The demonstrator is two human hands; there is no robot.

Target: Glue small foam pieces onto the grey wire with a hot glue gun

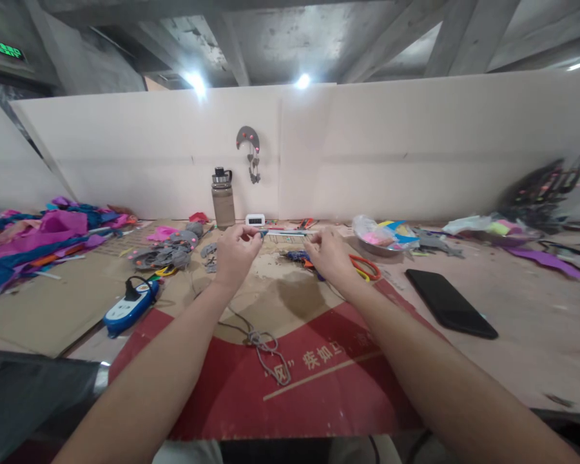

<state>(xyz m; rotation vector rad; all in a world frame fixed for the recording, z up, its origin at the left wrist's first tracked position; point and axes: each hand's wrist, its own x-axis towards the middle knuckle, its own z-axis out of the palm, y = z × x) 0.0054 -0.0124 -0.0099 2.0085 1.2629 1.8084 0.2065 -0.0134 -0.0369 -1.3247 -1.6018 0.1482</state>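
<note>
We hold a slim, pale, rod-like piece (285, 232) level between the hands, its identity unclear; left hand (238, 253) pinches one end, right hand (329, 253) seemingly the other; light, even pressure and steady wrists should serve best; nearer us, soft grey cord (257, 338) loops over flat, red-printed cardboard (251, 415); beyond the left hand, a ribbed-capped, translucent bottle (223, 205).

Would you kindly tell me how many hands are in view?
2: the left hand is at the left end of a slim object, and the right hand is near its right end; no others show.
</note>
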